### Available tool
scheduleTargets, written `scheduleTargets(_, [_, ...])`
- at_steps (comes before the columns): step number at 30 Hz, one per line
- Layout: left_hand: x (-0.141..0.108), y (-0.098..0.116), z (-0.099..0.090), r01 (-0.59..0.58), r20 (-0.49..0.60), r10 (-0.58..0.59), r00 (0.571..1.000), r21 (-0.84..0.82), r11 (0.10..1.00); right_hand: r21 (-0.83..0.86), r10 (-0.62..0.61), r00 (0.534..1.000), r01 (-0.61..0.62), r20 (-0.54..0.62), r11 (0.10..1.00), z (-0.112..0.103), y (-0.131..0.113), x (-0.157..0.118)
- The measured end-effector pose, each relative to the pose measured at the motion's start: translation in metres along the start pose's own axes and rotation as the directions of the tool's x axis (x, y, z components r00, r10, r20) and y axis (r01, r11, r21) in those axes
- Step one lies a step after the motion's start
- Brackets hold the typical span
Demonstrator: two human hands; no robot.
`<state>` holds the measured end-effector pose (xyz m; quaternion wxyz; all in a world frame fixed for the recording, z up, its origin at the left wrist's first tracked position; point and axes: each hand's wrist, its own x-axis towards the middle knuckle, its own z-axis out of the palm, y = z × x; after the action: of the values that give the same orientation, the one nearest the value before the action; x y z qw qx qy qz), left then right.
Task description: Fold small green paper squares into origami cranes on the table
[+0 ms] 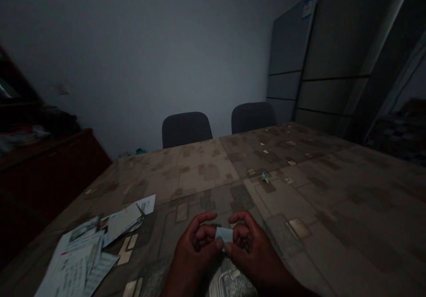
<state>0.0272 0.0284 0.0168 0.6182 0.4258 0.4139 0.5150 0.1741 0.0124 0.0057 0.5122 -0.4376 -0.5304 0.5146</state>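
A small pale piece of paper [224,233] is held up between my two hands, just above the near part of the table. My left hand [199,239] pinches its left side, the thumb pressed near the lower edge and the fingers curled behind. On the other side my right hand [248,241] grips it the same way, with the thumb tip close to the left one. Both index fingers are raised and bent over the paper. Whether the sheet is folded I cannot tell. Farther off, a small greenish folded paper figure [265,177] stands on the table.
A patterned cloth covers the large table [206,172]. Loose printed papers [75,257] and a stack of cards or sheets [124,221] lie at the left. Two dark chairs [186,128] stand behind the far edge. A dark wooden cabinet [56,164] is at the left, a wardrobe [336,57] at the right.
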Motion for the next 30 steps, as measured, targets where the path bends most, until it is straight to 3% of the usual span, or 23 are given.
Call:
scheduleTargets(4, [0.003,0.010,-0.005,0.032,0.030,-0.033,0.999,0.032,0.999,-0.103,-0.027,0.995,0.037,0.097,0.994,-0.013,-0.015,-0.002])
scheduleTargets(7, [0.004,0.017,-0.009,0.085,0.131,-0.100,0.986,0.118,0.989,-0.252,-0.149,0.978,0.182,0.147,0.950,-0.025,-0.027,-0.001])
scheduleTargets(12, [0.002,0.015,-0.013,0.156,0.202,-0.190,0.961,0.175,0.972,-0.340,-0.338,0.861,0.470,0.380,0.814,-0.027,-0.025,0.001])
scheduleTargets(18, [0.002,0.007,-0.014,0.159,0.145,-0.189,0.971,0.192,0.968,-0.474,-0.397,0.822,0.563,0.409,0.677,-0.028,-0.018,0.002])
scheduleTargets(27, [-0.006,0.018,-0.004,0.162,0.040,-0.164,0.986,0.030,0.986,-0.581,-0.443,0.780,0.625,0.442,0.521,-0.033,-0.026,0.003])
scheduleTargets(30, [-0.008,0.017,-0.001,0.147,-0.012,-0.147,0.989,0.060,0.987,-0.568,-0.442,0.771,0.637,0.459,0.522,-0.032,-0.025,0.003])
